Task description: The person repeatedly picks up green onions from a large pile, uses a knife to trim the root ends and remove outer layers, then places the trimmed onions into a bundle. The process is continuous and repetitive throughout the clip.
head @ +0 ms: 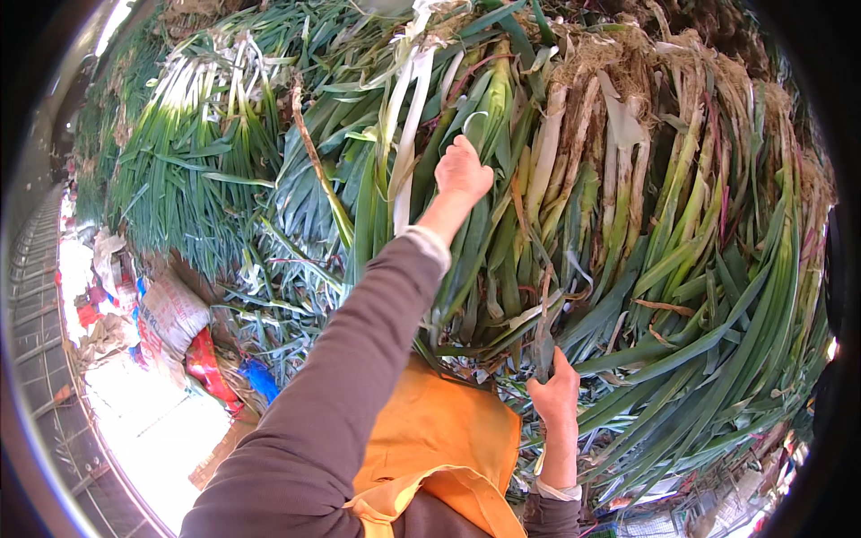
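My left hand [464,171] is a closed fist over the green leaves of a heap of leeks or large green onions. A curled pale strip [475,122] shows just above its knuckles; what the fist holds, if anything, is hidden. Lower and to the right, my right hand [557,389] has thumb and fingers around the end of a wilted grey-green leaf [543,339]. White peeled stalks [407,134] stand left of my left hand. To the right lie unpeeled stalks [622,168] with soil-stained skins and tangled roots [609,54].
Cleaned green onions [202,128] with white ends are piled at upper left. Trimmed leaves [269,302] litter the ground below. An orange apron [437,430] covers my lap. A printed woven sack [173,313], red and blue plastic and a metal grating [33,323] lie at left.
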Demonstrator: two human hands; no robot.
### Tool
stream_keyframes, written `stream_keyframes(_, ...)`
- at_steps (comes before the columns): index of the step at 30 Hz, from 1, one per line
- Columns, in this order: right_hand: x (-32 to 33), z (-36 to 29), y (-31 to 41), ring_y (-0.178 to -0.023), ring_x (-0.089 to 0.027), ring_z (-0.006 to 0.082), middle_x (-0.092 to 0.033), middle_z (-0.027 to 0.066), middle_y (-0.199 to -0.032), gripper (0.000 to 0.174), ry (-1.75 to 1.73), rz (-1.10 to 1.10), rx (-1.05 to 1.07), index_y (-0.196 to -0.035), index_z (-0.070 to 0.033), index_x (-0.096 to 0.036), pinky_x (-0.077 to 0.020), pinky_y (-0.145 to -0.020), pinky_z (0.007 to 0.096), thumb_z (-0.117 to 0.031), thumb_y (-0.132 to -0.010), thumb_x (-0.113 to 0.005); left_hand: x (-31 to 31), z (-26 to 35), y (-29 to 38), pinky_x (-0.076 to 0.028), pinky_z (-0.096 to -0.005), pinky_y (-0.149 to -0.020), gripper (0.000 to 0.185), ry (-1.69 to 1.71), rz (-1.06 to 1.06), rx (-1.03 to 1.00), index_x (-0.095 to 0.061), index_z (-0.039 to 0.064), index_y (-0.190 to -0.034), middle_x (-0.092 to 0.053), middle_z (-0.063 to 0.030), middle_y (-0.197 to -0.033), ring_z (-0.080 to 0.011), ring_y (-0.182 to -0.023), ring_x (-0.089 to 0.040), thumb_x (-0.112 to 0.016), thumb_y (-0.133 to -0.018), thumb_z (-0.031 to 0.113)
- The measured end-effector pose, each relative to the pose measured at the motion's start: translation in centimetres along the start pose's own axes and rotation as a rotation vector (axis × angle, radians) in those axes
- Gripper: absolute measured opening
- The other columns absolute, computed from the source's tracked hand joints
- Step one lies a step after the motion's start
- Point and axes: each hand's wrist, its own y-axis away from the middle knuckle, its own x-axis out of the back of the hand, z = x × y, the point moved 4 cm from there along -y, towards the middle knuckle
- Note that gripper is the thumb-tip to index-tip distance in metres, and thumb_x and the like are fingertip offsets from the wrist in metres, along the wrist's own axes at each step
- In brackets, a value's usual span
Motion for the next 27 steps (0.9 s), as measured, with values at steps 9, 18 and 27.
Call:
stream_keyframes(9, 7.0, -4.0, 1.9, -0.077, -0.064, 0.0407, -0.065, 0.0217, -0.082, 0.051, 0.026, 0.23, 0.062, -0.116, 0.002, -0.058, -0.0517, -0.071, 0.0402, -0.003, -0.066, -0.065, 13.7, -4.0, 19.1, -0.05, -0.0439, -0.083, 0.042, 0.397, -0.345, -0.081, -0.05, -0.007, -0.111, -0.061, -0.0286, -0.095, -0.0418, -0.09, -0.064, -0.06, -0.074, 0.012)
stream_keyframes(18, 1.0, -7.8, 3.8, -0.089, -0.065, 0.0403, -0.066, 0.0217, -0.095, 0.061, 0.087, -0.153, 0.197, -0.126, 0.0, -0.052, -0.0527, -0.077, 0.0452, -0.009, -0.068, -0.066, 13.9, -10.6, 29.8, -0.05, -0.0463, -0.084, 0.056, 0.283, -0.752, 0.156, -0.043, -0.001, -0.12, -0.062, -0.0291, -0.104, -0.0434, -0.1, -0.063, -0.072, -0.074, 0.015)
stream_keyframes(27, -4.0, -7.1, -0.2, -0.089, -0.063, 0.0443, -0.065, 0.0244, -0.089, 0.038, 0.352, -0.172, 0.171, -0.098, 0.001, -0.05, -0.0506, -0.077, 0.0506, -0.014, -0.069, -0.068, 3.2, -10.7, 27.9, -0.047, -0.0457, -0.091, 0.045, 0.282, 0.022, -0.212, -0.055, -0.004, -0.107, -0.06, -0.0251, -0.11, -0.0436, -0.101, -0.059, -0.075, -0.077, 0.022)
